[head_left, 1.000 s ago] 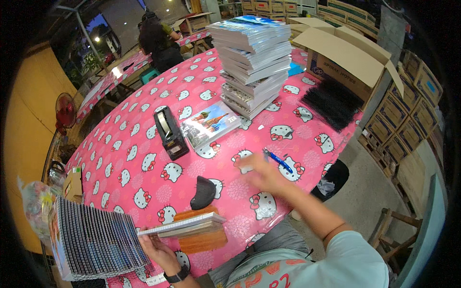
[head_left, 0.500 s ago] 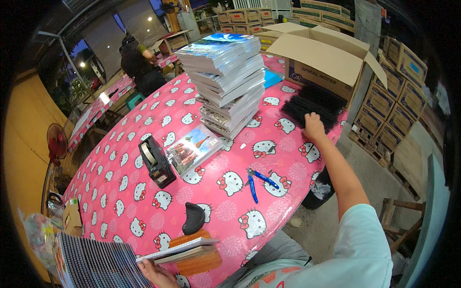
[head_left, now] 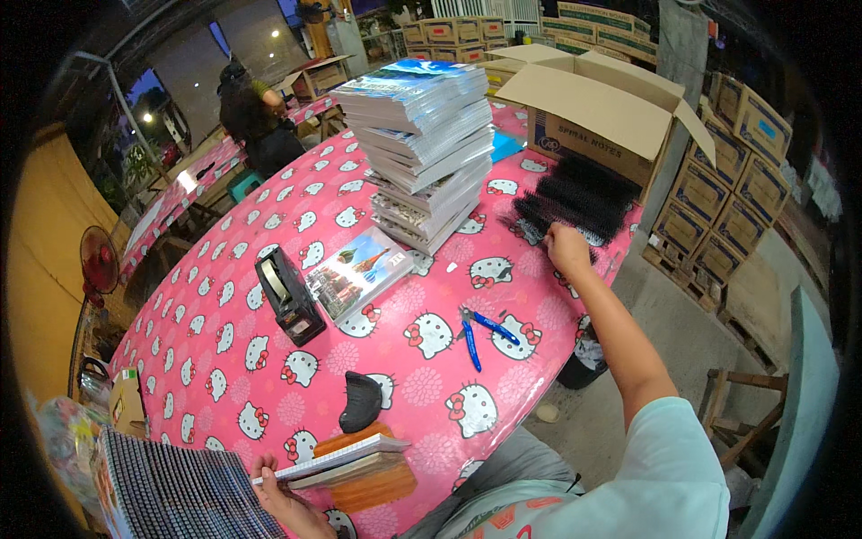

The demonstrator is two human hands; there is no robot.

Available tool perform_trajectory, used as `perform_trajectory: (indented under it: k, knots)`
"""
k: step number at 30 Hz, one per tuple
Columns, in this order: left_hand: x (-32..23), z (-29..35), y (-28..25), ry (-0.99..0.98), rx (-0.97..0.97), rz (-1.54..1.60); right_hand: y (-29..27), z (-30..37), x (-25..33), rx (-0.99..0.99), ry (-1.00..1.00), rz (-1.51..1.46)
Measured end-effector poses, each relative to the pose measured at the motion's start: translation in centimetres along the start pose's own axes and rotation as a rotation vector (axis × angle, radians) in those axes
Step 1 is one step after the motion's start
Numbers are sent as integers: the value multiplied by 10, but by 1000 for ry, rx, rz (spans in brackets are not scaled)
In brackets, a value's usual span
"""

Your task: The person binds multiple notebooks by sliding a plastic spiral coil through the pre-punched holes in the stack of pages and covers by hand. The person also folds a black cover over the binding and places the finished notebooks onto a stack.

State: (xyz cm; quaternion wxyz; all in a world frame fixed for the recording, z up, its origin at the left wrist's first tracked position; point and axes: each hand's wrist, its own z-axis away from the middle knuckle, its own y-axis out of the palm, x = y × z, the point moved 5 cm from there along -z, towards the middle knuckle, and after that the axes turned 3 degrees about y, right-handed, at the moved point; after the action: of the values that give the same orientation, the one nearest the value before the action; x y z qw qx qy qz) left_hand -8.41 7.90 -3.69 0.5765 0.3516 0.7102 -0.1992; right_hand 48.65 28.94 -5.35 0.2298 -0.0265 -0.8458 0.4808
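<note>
By the left hand (head_left: 292, 508), a thin, flat paper stack (head_left: 346, 457) is pinched at one end, over a wood-grained orange board (head_left: 384, 487). The right hand (head_left: 569, 250) is curled at bristly black coils (head_left: 585, 196), heaped on glossy pink cloth (head_left: 420, 357); whether one is gripped cannot be told.

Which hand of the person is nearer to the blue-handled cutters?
Right: the right hand is beyond the blue-handled cutters, at the black coils; the left hand is farther, toward lower left, holding a paper block.
</note>
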Motion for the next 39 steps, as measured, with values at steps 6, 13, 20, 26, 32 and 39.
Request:
perform_trajectory:
  k: [6,13,20,26,32,39]
  knots:
    - [-12,4,3,11,-5,-19,-11,9,6,29,-71,-226]
    - [-2,2,-2,1,-9,53,36,22,11,199,-32,42]
    - [2,4,-7,16,-1,64,49,8,5,344,36,14]
    - [-47,14,-5,258,-110,-88,1,-5,16,348,49,-772]
    - [-70,78,81,691,453,-912,-82,107,135,811,-115,-1072]
    - [-58,74,108,673,534,-952,-85,202,214,1362,-382,-1052]
